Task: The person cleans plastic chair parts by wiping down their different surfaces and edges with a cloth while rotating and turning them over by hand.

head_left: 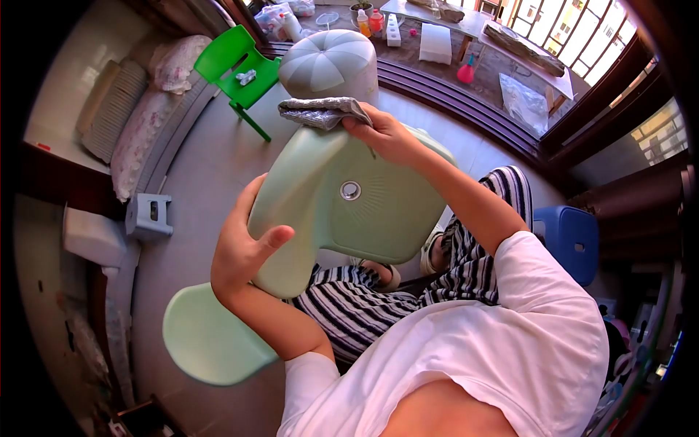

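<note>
A light green moulded plastic piece (378, 218), like a shallow basin with a round metal drain fitting (350, 191), is tilted up in front of my lap. My left hand (247, 244) grips its left edge, with the thumb on the near side and the fingers partly hidden around the rim. At its top edge my right hand (382, 135) is closed on a folded grey cloth (324, 112), which lies against the plastic. Another light green rounded plastic part (215, 335) shows below my left forearm; whether the two are joined is hidden.
A green child's chair (244, 69) and a round pale pouf (328, 62) stand ahead. A small grey stool (151, 216) is at left, a blue stool (566, 244) at right. Bottles (376, 23) and other items lie beyond the door track. A bed (164, 109) lines the left wall.
</note>
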Tool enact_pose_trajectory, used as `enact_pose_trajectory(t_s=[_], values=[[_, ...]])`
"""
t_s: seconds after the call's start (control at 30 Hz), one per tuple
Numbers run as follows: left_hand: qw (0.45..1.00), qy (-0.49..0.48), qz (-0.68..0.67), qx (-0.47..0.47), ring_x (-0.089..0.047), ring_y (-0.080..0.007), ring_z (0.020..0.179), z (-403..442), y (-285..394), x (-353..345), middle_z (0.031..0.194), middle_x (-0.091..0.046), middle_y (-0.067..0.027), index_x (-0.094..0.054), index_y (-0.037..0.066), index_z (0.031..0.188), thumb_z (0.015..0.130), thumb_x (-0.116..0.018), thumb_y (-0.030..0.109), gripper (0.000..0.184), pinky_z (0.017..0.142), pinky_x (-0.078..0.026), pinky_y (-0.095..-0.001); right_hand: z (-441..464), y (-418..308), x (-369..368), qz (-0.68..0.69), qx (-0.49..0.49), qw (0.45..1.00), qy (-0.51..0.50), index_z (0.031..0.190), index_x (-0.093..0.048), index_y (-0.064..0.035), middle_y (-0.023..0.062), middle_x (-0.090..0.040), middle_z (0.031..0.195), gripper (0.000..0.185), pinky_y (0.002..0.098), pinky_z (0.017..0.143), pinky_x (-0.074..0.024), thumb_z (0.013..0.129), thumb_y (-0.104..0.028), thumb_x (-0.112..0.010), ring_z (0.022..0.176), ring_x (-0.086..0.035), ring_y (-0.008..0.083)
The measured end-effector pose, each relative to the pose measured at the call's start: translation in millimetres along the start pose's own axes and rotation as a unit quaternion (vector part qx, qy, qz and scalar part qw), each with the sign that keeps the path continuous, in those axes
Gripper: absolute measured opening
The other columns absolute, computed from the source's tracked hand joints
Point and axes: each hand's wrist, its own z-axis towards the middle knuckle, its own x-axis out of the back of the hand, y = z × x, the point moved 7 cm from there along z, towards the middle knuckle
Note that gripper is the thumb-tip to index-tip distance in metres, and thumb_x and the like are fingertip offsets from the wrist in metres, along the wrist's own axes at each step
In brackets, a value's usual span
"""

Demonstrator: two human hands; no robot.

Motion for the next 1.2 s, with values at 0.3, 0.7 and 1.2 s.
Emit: enact_pose_trajectory(t_s=[0.3, 0.7, 1.2], values=[[0.995, -0.052, 0.082, 0.030, -0.056, -0.0179, 0.107, 18, 5, 10, 0.118, -0.059, -0.0108, -0.047, 0.005, 0.134, 0.071, -0.070, -0.001, 0.067, 0.094, -0.041, -0.0298, -16, -49, -13, -0.157, 0.236, 0.959, 0.012, 0.122, -0.056, -0.0073, 0.0077, -0.053, 0.130, 0.035, 0.0393, 0.103, -0.0324, 0.089, -0.019, -0.057, 0.126, -0.044, 0.0271], [0.985, -0.105, 0.133, -0.016, -0.056, -0.0230, 0.104, 23, 15, 31, 0.113, -0.059, -0.0108, -0.063, 0.005, 0.115, 0.056, -0.077, -0.005, 0.061, 0.092, -0.042, -0.0322, -26, -4, 7, -0.176, 0.182, 0.967, 0.010, 0.113, -0.062, -0.0049, 0.0111, -0.063, 0.115, 0.030, 0.0413, 0.101, -0.0360, 0.088, -0.020, -0.059, 0.111, -0.056, 0.0279], [0.989, 0.108, 0.098, 0.020, -0.060, -0.0161, 0.082, 7, -16, 61, 0.088, -0.067, -0.0093, -0.066, -0.005, 0.094, 0.097, -0.037, 0.051, 0.063, 0.079, -0.044, -0.0253, -32, 108, 74, -0.242, -0.068, 0.936, 0.245, 0.109, -0.066, -0.0150, 0.0069, -0.061, 0.119, 0.030, 0.0395, 0.104, -0.0319, 0.087, -0.033, -0.056, 0.119, -0.050, 0.0273]])
